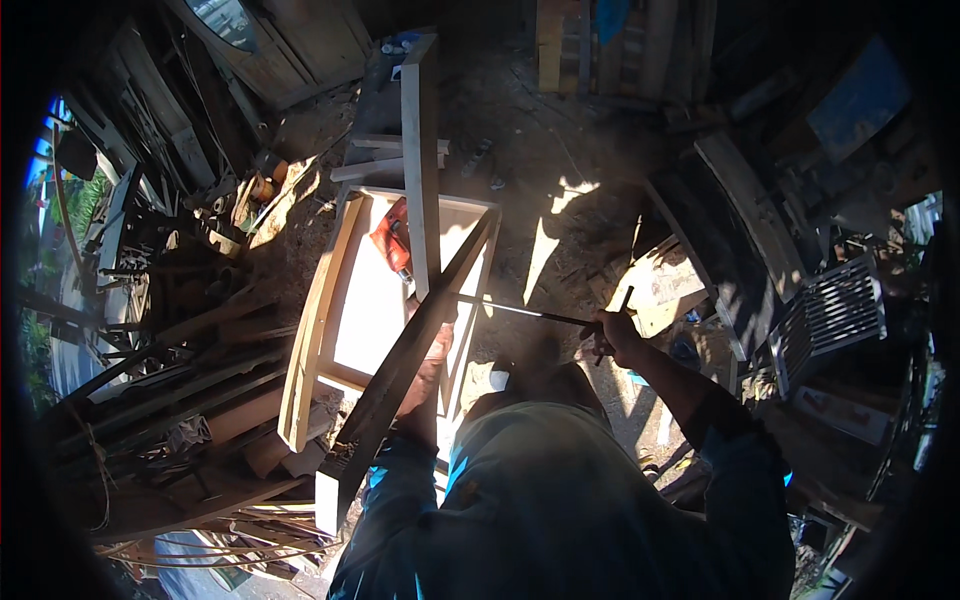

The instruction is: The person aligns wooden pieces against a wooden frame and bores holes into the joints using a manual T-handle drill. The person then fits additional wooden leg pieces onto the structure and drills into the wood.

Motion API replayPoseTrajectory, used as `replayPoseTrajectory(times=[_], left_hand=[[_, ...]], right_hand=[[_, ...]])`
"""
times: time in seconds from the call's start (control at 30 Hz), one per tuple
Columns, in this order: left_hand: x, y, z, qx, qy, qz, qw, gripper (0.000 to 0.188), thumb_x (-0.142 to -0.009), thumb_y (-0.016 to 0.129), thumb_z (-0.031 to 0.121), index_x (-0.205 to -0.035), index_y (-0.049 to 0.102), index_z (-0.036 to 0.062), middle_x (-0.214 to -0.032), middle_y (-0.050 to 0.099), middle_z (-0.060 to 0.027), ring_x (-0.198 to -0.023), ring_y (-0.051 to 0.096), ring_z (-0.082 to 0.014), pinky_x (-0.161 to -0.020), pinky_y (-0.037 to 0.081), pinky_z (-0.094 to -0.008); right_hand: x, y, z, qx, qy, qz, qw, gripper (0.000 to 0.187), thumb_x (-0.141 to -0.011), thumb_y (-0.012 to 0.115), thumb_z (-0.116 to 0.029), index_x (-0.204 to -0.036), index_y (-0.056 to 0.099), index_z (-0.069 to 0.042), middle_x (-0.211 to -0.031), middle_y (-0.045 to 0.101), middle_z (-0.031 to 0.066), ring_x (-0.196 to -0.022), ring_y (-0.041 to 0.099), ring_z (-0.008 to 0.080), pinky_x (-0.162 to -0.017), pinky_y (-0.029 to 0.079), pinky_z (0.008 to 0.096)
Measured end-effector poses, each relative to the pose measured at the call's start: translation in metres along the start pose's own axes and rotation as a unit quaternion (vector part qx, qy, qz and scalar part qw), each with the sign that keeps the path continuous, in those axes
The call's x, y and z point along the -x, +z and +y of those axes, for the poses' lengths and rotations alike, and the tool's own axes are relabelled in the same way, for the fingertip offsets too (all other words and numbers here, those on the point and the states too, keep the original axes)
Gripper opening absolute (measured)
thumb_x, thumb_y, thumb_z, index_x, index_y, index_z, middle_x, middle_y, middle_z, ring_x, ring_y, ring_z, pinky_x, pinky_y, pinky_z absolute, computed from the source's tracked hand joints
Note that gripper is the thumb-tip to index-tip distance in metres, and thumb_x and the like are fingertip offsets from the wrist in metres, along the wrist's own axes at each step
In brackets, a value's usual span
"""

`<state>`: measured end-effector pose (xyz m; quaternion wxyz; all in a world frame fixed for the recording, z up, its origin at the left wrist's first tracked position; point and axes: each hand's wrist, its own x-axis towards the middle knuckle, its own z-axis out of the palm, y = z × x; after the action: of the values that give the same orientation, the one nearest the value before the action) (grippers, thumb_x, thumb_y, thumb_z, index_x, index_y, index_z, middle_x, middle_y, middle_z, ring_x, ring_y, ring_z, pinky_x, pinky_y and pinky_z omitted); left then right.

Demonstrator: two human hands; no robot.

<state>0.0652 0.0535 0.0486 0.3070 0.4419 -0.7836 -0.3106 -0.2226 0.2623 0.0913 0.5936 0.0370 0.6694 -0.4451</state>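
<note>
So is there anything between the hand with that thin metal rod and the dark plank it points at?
Nothing visible. The right hand holds the thin rod, which runs leftward over bare ground straight to the dark plank. The left hand rests against that plank, below where the rod's tip meets it, not across its path.

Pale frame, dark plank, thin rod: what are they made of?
Pale frame: looks like bare, unfinished wood, light and matte in the sun. Dark plank under the left hand: probably wood too, either shadowed or weathered; grain not visible. Thin rod in the right hand: likely metal, thin, straight, glinting.
</note>
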Motion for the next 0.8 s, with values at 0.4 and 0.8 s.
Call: replayPoseTrajectory(times=[0.4,0.8], left_hand=[[-0.005,0.001,0.002,-0.011,0.011,0.01,1.0,0.037,-0.08,0.063,0.018,-0.116,0.059,0.0132,-0.097,0.054,-0.0205,-0.069,0.062,-0.0329,-0.057,0.054,-0.0409],[-0.008,0.009,0.005,-0.028,0.04,0.011,0.999,0.037,-0.079,0.063,0.017,-0.116,0.059,0.0138,-0.097,0.054,-0.0204,-0.069,0.062,-0.0328,-0.056,0.054,-0.041]], right_hand=[[0.009,0.02,0.051,-0.089,-0.273,0.094,0.953,0.014,-0.096,0.052,-0.017,-0.104,0.054,-0.006,-0.063,0.042,-0.0025,-0.051,0.039,0.007,-0.054,0.044,0.028],[-0.002,-0.001,0.048,-0.078,-0.184,0.0,0.98,0.022,-0.093,0.058,-0.023,-0.099,0.059,-0.002,-0.057,0.037,-0.0051,-0.049,0.034,0.0062,-0.053,0.036,0.0256]])
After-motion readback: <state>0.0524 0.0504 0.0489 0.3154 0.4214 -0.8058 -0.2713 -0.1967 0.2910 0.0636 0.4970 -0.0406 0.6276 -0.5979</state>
